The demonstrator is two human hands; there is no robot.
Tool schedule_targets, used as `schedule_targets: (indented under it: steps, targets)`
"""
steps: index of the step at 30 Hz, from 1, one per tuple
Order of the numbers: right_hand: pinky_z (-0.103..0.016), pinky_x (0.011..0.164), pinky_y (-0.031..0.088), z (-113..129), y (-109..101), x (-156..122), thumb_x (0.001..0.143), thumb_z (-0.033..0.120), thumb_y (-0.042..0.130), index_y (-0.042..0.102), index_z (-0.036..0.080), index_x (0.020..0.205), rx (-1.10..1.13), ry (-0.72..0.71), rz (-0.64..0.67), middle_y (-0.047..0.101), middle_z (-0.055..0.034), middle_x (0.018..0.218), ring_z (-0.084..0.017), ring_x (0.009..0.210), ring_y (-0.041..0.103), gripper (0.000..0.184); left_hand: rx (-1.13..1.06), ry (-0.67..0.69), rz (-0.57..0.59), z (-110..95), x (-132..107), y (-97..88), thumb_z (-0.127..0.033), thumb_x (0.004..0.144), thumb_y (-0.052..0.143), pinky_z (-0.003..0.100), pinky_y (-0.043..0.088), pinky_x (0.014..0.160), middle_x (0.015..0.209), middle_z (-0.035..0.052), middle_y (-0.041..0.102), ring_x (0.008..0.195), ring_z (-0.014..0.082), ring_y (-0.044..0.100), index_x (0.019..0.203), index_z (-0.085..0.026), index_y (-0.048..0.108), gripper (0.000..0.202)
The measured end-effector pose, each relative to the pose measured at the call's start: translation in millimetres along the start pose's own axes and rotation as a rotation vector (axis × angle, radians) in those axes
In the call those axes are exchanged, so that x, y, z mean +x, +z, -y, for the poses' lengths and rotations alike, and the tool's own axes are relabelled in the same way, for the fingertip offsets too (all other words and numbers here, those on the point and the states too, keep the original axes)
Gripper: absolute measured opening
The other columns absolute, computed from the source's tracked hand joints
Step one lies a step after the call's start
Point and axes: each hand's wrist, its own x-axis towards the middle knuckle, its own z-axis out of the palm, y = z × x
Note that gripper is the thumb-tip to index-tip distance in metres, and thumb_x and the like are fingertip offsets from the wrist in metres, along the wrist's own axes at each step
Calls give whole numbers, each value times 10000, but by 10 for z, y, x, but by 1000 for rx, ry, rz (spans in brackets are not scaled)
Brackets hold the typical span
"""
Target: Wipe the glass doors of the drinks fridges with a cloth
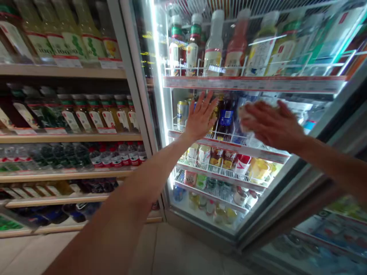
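Observation:
My left hand (200,114) reaches forward, fingers spread and palm toward the glass door (179,212) of a lit drinks cooler; it holds nothing. I cannot tell whether the palm touches the glass. Behind it on the shelf are cans (182,112) and a dark bottle with a blue label (226,118). To the right, my right hand (272,124) is smeared by motion in front of the same cooler. Its fingers lie over a pale, crumpled thing that looks like a cloth (243,114), mostly hidden under the hand.
Upright bottles (213,42) line the cooler's top shelf, with cartons and packs below. On the left, an open shelf unit (69,138) holds rows of juice and water bottles. Another glass-fronted cooler (323,233) stands at lower right. The tiled floor (172,248) shows below.

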Motion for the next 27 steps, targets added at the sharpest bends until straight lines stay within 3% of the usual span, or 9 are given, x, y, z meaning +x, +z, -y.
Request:
schedule_targets:
  steps: [2, 5, 7, 10, 16, 18, 22, 24, 27]
  targets:
    - [-517, 903, 348, -252, 6, 154, 837, 310, 451, 605, -10, 1044, 6, -52, -28, -320, -183, 1444, -174, 1052, 559, 411, 1, -72, -49, -95, -40, 76, -369, 913, 319, 472, 69, 1147, 1529, 86, 211, 1427, 226, 52, 1430, -174, 264, 555]
    - [-538, 1061, 170, -611, -42, 158, 863, 306, 468, 541, 96, 1228, 28, -249, -89, 45, -133, 1548, -264, 1357, 278, 428, -11, -121, -123, -159, -74, 168, -391, 922, 315, 482, 55, 1152, 1523, 98, 226, 1427, 236, 44, 1428, -165, 271, 556]
    - [-491, 1116, 108, -716, -68, -30, 854, 264, 496, 508, 184, 1272, 58, -441, -96, 228, -77, 1523, -246, 1411, 151, 426, -24, -106, -161, -147, -89, 210, -385, 923, 330, 493, 59, 1152, 1517, 106, 238, 1426, 242, 54, 1431, -166, 266, 557]
    - [-446, 1137, 158, -757, -64, -199, 850, 205, 477, 486, 274, 1268, 42, -701, 7, 339, -5, 1478, -190, 1394, 222, 423, -39, -56, -208, -85, -101, 259, -369, 917, 371, 513, 79, 1150, 1513, 110, 247, 1424, 244, 58, 1450, -181, 213, 587]
    - [-567, 1077, 227, -916, -160, 43, 848, 250, 478, 416, 202, 1347, -78, -148, -255, 261, -112, 1506, -305, 1381, 239, 505, -50, -8, -304, -35, -103, 299, -341, 909, 412, 512, 95, 1149, 1512, 127, 232, 1422, 247, 56, 1464, -179, 158, 632]
    - [-548, 1070, 263, -883, -141, -276, 843, 240, 481, 425, 201, 1338, -78, -132, -269, 250, -115, 1510, -307, 1387, 228, 499, -57, -11, -310, -43, -122, 302, -328, 905, 426, 510, 100, 1150, 1511, 125, 233, 1420, 251, 75, 1464, -186, 163, 634]
    - [-494, 1109, 241, -818, -61, -987, 841, 194, 481, 433, 250, 1322, -94, -304, -49, 239, -63, 1521, -258, 1398, 218, 487, -81, -29, -325, -79, -183, 328, -299, 893, 454, 514, 109, 1148, 1517, 118, 216, 1417, 260, 94, 1467, -208, 151, 655]
    - [-509, 1118, 225, -865, -75, -922, 849, 198, 474, 385, 274, 1359, -91, -273, -68, 252, -51, 1517, -247, 1397, 225, 523, -102, -33, -357, -148, -195, 334, -284, 886, 469, 525, 108, 1145, 1525, 122, 188, 1417, 269, 85, 1470, -209, 130, 679]
    - [-547, 1104, 251, -914, -109, -430, 858, 183, 444, 226, 260, 1445, -41, -34, -248, 170, -73, 1540, -270, 1412, 165, 631, -183, 28, -392, -395, -146, 309, -258, 879, 480, 536, 129, 1139, 1540, 107, 148, 1417, 277, 106, 1467, -238, 124, 687]
